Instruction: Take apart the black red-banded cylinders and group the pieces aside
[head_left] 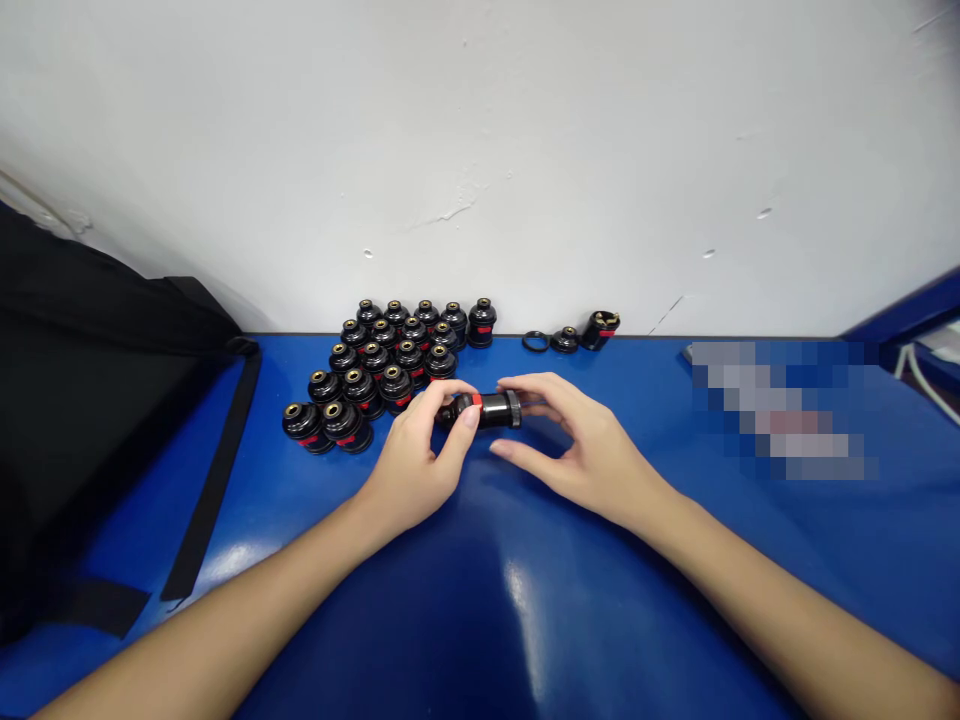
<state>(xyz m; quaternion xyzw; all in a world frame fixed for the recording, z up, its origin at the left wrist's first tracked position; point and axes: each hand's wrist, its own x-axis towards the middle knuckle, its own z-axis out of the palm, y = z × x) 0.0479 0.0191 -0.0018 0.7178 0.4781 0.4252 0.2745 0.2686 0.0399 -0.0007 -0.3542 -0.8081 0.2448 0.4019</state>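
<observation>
Two hands in the head view, and your left hand (420, 455) has the black cylinder (495, 411) pinched between thumb and fingers, closed around its red-marked part! It lies sideways above the blue table (480, 580), ribbed end towards your right hand (600, 455). That right hand is open, thumb low, fingers above and behind the ribbed end; whether any fingertip touches it, you can't tell from here.

Over to the left, more than a dozen black housings (395, 390) stand packed in slanting rows, gold-coloured rings on top, red marks showing on many. And behind your right hand, close to the pale wall (480, 150), look at this line-up: a thin black ring (535, 342), a small black cap (565, 342) just beside it, then a black cup (599, 332) with gold-coloured pieces at its rim. Black bag (82, 380) on the far left, its strap (214, 480) down across the table; out right, a blurred patch (787, 410) hides whatever lies there.
</observation>
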